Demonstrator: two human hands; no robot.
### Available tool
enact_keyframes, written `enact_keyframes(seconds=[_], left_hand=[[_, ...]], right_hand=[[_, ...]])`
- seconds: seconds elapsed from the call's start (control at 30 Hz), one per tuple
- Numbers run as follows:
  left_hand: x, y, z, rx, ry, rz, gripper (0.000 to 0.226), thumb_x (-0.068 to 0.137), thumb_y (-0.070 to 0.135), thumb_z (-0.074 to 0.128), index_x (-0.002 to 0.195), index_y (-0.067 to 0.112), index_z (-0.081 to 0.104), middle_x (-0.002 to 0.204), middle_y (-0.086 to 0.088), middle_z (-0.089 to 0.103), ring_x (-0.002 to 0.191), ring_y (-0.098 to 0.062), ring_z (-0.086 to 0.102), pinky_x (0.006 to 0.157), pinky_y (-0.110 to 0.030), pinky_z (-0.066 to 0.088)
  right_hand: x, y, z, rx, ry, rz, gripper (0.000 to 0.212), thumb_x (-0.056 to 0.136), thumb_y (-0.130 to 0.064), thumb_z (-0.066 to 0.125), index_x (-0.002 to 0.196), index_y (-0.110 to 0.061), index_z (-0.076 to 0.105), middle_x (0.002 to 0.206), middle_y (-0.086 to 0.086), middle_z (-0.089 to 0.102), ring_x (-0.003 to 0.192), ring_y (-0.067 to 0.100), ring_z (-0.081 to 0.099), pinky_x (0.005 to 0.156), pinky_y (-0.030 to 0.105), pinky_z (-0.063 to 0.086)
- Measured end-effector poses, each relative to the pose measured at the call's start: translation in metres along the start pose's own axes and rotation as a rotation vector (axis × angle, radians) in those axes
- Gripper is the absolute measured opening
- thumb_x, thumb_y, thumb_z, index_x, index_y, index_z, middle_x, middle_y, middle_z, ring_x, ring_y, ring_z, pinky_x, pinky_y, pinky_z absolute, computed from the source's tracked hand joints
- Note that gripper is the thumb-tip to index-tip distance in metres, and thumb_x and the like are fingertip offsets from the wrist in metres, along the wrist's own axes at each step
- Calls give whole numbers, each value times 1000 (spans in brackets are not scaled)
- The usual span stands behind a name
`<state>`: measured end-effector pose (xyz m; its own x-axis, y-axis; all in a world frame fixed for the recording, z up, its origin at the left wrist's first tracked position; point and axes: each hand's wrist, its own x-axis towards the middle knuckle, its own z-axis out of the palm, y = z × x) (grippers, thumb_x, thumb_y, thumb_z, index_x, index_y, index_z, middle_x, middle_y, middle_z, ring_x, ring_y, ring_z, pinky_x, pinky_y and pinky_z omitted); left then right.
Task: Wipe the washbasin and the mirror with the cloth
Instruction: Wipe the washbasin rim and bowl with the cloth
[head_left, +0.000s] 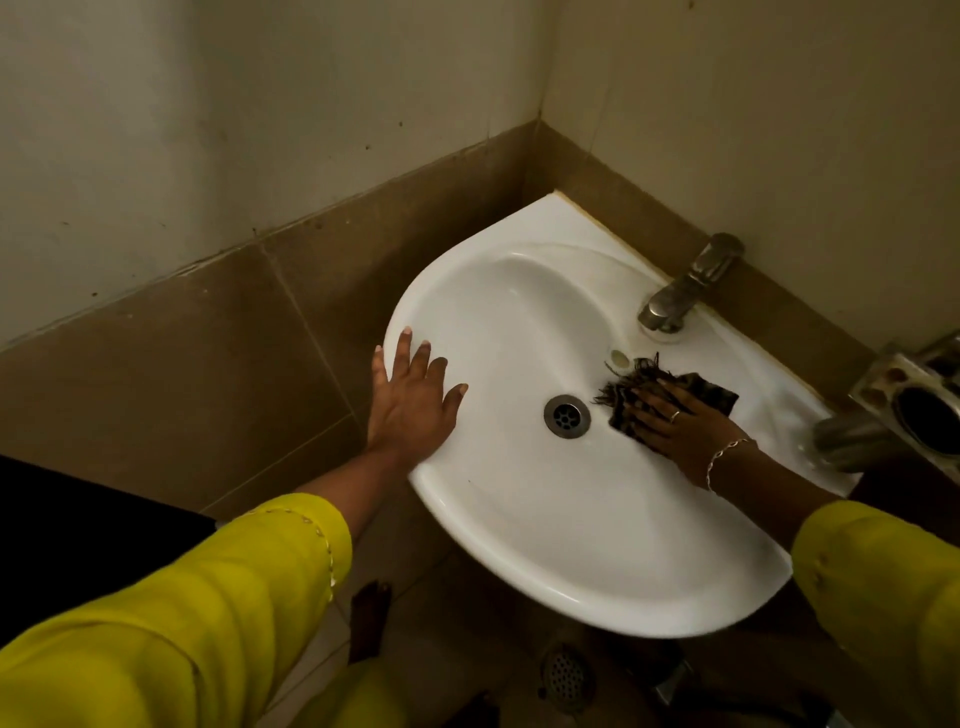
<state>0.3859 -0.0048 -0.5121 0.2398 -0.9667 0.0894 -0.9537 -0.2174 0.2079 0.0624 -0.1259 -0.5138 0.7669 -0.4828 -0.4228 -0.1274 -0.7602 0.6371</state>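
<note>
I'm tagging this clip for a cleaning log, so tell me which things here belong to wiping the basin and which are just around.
In the job:
washbasin
cloth, pressed flat inside the basin under the right hand
left hand, resting flat on the basin's rim

Just there:
tap
basin drain
metal holder at the right edge
floor drain

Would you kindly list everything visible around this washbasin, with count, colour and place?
washbasin: one, white, fixed in the wall corner
tap: one, metal, on the back rim
drain: one, metal, bottom of the bowl
cloth: one, dark patterned, in the bowl right of the drain
metal holder: one, silver, right edge of view
floor drain: one, metal, floor below the washbasin
left hand: one, flat on the left rim
right hand: one, pressing flat on the cloth
sleeves: two, yellow, bottom corners
</note>
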Motion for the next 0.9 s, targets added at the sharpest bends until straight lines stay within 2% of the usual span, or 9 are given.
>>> enact_keyframes(seconds=[0.1, 0.2, 0.27, 0.37, 0.43, 0.53, 0.6, 0.7, 0.9], left_hand=[[-1, 0, -1, -4, 3, 1, 63, 86, 48, 21, 128, 9, 47, 147, -15, 34, 143, -28, 4, 113, -52, -2], [-2, 0, -1, -12, 14, 4, 62, 86, 46, 22, 127, 7, 47, 146, -16, 35, 143, -29, 6, 113, -53, -1], [-2, 1, -3, -13, 6, 0, 58, 89, 44, 23, 128, 7, 46, 147, -16, 34, 143, -29, 5, 113, -52, -2], [-2, 2, -4, -20, -1, -4, 47, 96, 38, 34, 130, 7, 43, 148, -16, 32, 143, -28, 3, 113, -51, -3], [-2, 2, -5, -37, 5, -10, 46, 95, 36, 37, 130, 7, 43, 148, -16, 31, 143, -28, 3, 113, -52, -3], [-2, 3, -5, -34, -1, -17, 46, 95, 36, 36, 131, 8, 41, 149, -14, 30, 143, -27, 2, 113, -50, -4], [-2, 3, -5, -53, 19, -18, 44, 95, 34, 37, 131, 8, 42, 148, -15, 32, 143, -28, 3, 113, -51, -2], [-2, 3, -7, -71, 39, -19, 42, 95, 31, 39, 131, 9, 43, 148, -15, 32, 143, -28, 2, 113, -52, -1], [-3, 4, -9, -85, 31, -27, 41, 96, 31, 35, 132, 12, 40, 150, -12, 29, 144, -26, 0, 113, -51, -2]], right_hand=[[-11, -13, -11, 194, -53, 8, 73, 42, -18, 85, 111, -9, 67, 112, 19, 67, 106, 43, 60, 113, 43, -9], [-22, -23, -18, 262, -302, 35, 65, 92, -32, 44, 147, -25, 8, 156, 12, 13, 141, 37, 15, 110, 49, -18], [-27, -29, -18, 411, -537, 24, 62, 97, -32, 30, 147, -28, -5, 157, 5, -8, 143, 34, 4, 113, 52, -11], [-33, -36, -28, 592, -684, -5, 61, 98, -26, 26, 146, -29, -11, 157, 1, -15, 144, 33, 0, 114, 52, -8], [-41, -27, -66, 649, -758, -47, 56, 101, -16, 21, 145, -12, -13, 157, 8, -10, 144, 31, 3, 115, 42, 1], [-45, -18, -135, 863, -699, -115, 50, 101, -7, 24, 141, 1, -5, 154, 19, 8, 142, 29, 16, 109, 27, 18], [-43, -45, -116, 1019, -513, -207, 57, 101, -16, 29, 142, -23, -9, 157, 8, -1, 144, 23, 5, 114, 27, 7], [-21, -80, -85, 1357, -417, -198, 62, 99, -15, 35, 142, -31, -7, 157, 1, -5, 145, 21, -6, 117, 34, -4], [30, -93, -117, 1754, -316, -293, 56, 99, -14, 34, 144, -22, 1, 153, -4, -5, 140, 8, -8, 113, 20, -5]])
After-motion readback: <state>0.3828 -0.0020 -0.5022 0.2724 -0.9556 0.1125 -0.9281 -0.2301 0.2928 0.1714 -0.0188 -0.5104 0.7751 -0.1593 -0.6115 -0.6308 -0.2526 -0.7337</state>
